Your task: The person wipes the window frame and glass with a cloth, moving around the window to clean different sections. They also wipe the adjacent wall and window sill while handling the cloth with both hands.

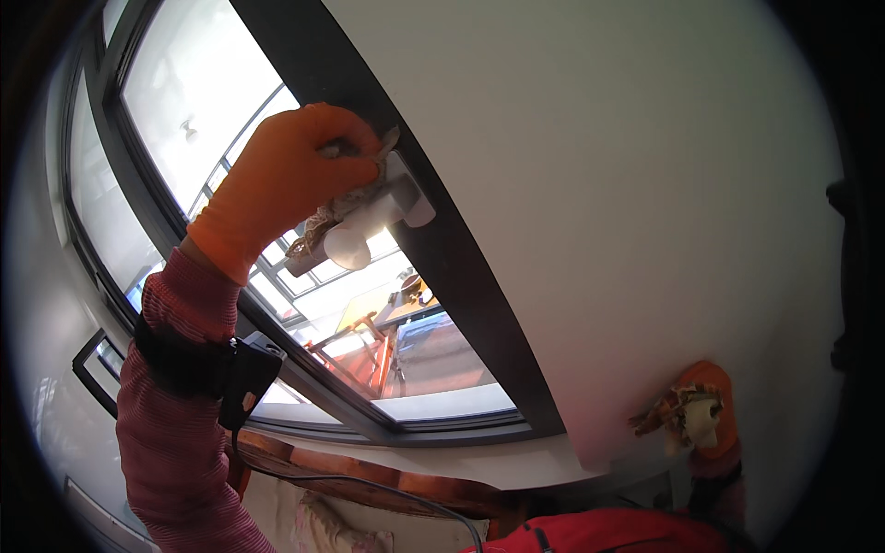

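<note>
My left hand [297, 173], in an orange glove, is raised in front of the window at upper left. Its fingers pinch the top of a bundle of pale and brown material [332, 214], whose exact kind I cannot tell. The bundle hangs beside a white wall lamp [349, 245] with a rounded part, mounted on the dark window frame [456, 276]. Low on the right, my right hand [722, 408], also gloved in orange, holds a crumpled plaid and pale cloth [691, 415] near the white wall.
A wooden-framed seat [366, 480] with pale cushions stands below the window. A black cable [373, 480] runs from a device [252, 377] strapped to my left forearm. Through the glass a table and red items show.
</note>
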The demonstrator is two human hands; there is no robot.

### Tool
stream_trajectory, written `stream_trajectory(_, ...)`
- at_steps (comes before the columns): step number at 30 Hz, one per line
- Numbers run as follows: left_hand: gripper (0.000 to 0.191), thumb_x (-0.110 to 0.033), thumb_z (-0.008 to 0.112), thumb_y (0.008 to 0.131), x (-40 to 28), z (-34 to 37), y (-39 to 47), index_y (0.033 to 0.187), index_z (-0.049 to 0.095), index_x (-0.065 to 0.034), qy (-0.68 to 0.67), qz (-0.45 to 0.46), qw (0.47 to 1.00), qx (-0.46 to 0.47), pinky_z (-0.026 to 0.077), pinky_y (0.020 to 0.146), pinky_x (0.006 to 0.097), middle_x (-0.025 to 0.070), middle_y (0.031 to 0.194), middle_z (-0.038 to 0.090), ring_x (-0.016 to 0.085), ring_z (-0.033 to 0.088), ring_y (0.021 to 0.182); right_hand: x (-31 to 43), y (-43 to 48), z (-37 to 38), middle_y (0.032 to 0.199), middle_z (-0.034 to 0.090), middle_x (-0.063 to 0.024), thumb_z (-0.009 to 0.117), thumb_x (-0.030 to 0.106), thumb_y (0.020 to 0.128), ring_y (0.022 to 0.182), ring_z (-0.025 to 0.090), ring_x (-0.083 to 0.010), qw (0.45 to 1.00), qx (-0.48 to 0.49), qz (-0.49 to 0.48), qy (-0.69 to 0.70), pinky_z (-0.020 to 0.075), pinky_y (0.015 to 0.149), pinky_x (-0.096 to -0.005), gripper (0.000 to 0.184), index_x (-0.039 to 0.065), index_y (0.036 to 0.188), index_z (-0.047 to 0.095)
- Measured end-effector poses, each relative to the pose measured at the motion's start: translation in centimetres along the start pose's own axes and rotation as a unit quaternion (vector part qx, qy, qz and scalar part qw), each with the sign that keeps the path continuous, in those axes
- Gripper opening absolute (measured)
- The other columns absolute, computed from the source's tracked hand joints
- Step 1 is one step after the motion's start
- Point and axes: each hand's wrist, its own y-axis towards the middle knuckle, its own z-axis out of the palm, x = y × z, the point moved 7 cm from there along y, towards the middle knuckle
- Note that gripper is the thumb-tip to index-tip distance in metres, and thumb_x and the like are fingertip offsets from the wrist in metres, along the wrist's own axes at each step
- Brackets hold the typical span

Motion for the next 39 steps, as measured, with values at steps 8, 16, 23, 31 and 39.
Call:
stream_trajectory(8, 0.02, -0.017, 0.076, 0.082, -2.6, 1.4, 0.2, 0.099, 0.075, -0.0068, -0.013, 0.068, 0.997, -0.041, 0.056, 0.081, 0.032, 0.0057, 0.101, 0.071, 0.021, 0.07, 0.09, -1.5, -4.2, -0.1, 0.108, 0.07, -0.0102, 0.063, 0.026, 0.1, 0.09, 0.07, -0.0262, 0.946, -0.31, 0.012, 0.093, 0.0587, 0.071, -0.04, 0.035, 0.001, 0.123, 0.058)
stream_trajectory(16, 0.021, -0.018, 0.077, 0.08, -1.8, 0.4, -0.4, 0.098, 0.075, -0.0066, 0.049, 0.087, 0.992, -0.075, 0.056, 0.081, 0.0318, 0.0067, 0.097, 0.071, 0.022, 0.07, 0.087, -2.5, -7.3, -1.0, 0.108, 0.069, -0.0101, 0.062, 0.026, 0.1, 0.091, 0.07, -0.0259, 0.944, -0.32, 0.06, 0.049, 0.0587, 0.072, -0.0397, 0.035, 0.001, 0.124, 0.057)
stream_trajectory(23, 0.021, -0.018, 0.08, 0.081, -1.1, -1.8, -0.7, 0.097, 0.075, -0.0053, -0.04, 0.052, 0.993, -0.101, 0.055, 0.078, 0.03, 0.0037, 0.088, 0.072, 0.016, 0.069, 0.081, -2.7, -9.3, -1.2, 0.109, 0.069, -0.01, 0.062, 0.027, 0.1, 0.091, 0.069, -0.0257, 0.94, -0.326, 0.094, 0.031, 0.0587, 0.072, -0.0394, 0.035, 0.001, 0.124, 0.057)
stream_trajectory(31, 0.02, -0.02, 0.079, 0.08, -2.5, 1.4, 0.1, 0.096, 0.076, -0.0082, 0.025, 0.119, 0.99, -0.067, 0.057, 0.078, 0.0351, 0.0068, 0.092, 0.069, 0.024, 0.07, 0.084, -1.8, -10.4, -0.4, 0.11, 0.069, -0.0099, 0.061, 0.028, 0.101, 0.092, 0.069, -0.0255, 0.936, -0.334, 0.115, 0.015, 0.0587, 0.072, -0.0391, 0.035, 0.002, 0.124, 0.057)
stream_trajectory(39, 0.01, -0.009, 0.075, 0.083, 3.6, -3.7, -2.4, 0.092, 0.072, -0.0061, -0.029, -0.024, 0.991, -0.126, 0.055, 0.078, 0.0271, 0.0012, 0.094, 0.069, 0.013, 0.067, 0.083, -1.3, -9.5, -0.7, 0.11, 0.068, -0.0098, 0.06, 0.028, 0.101, 0.092, 0.068, -0.0253, 0.937, -0.328, 0.122, 0.003, 0.0588, 0.073, -0.0388, 0.035, 0.002, 0.125, 0.056)
